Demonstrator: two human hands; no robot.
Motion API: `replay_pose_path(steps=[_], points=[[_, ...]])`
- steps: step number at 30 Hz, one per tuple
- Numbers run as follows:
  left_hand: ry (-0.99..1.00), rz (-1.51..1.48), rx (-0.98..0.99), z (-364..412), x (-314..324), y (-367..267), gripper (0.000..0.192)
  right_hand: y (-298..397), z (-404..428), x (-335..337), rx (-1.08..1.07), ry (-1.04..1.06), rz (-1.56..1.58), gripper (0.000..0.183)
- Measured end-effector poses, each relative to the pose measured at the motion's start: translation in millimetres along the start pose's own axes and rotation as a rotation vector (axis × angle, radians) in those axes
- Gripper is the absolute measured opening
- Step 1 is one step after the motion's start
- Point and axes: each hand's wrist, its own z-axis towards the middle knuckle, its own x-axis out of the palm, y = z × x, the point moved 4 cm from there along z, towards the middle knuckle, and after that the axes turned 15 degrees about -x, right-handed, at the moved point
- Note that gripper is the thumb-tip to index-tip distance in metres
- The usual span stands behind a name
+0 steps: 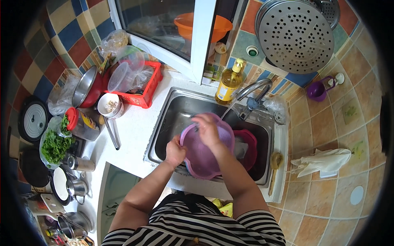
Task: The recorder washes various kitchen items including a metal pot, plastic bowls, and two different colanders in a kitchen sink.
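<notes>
A light purple plastic basin (201,156) with a scalloped rim is tilted over the steel double sink (172,104). My left hand (176,151) grips its left rim. Over the basin's upper part is my right hand (205,127), slightly blurred, its fingers near the far left rim; whether it touches the basin I cannot tell. Water runs from the chrome faucet (255,87) just beyond the basin. A darker pink basin (252,147) with a whitish translucent item in it sits in the right bowl, partly hidden by the purple one.
Behind the sink stands a yellow pump bottle (228,84). A wooden-handled brush (273,175) lies on the right edge. On the left counter are a red plastic basket (150,89), a white bowl (110,106), a knife (111,133) and bagged leafy greens (55,147). An open window frame (200,40) juts inward.
</notes>
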Motion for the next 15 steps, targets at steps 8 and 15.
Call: replay_pose_path(steps=[8,15], points=[[-0.039,0.1,0.025,7.5,6.4,-9.4,0.032,30.2,-7.4,18.6,0.099,0.01,-0.101,0.037],[0.263,-0.299,-0.044,13.9,11.3,-25.0,0.042,0.8,3.1,-2.9,0.112,-0.203,-0.168,0.034]])
